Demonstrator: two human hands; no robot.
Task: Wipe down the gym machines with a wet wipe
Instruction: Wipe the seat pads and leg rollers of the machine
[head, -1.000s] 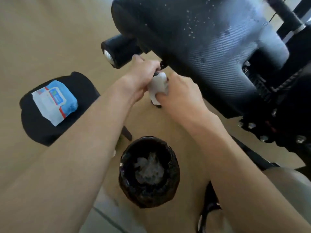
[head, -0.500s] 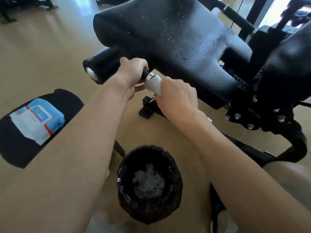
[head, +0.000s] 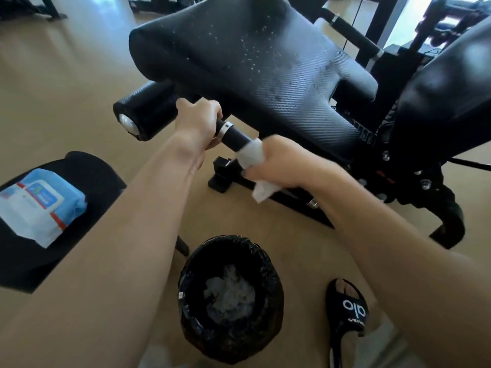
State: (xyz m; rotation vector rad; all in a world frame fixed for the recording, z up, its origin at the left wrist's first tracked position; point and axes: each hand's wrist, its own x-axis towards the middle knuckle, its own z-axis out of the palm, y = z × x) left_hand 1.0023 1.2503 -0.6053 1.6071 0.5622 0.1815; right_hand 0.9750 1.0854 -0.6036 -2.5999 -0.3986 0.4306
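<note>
Below the droplet-flecked pad (head: pixel 255 75), left hand (head: pixel 198 126) curled tight round the black handle (head: pixel 235 136), right hand (head: pixel 285 162) closed round the wipe (head: pixel 252 155) wrapped on the handle's near end; bin (head: pixel 229 298) on floor (head: pixel 66 88), wipe pack (head: pixel 39 203) at left.

left hand (head: pixel 198 123): curled grip (arm extended) | right hand (head: pixel 281 162): fingers clenched, arm extended
</note>
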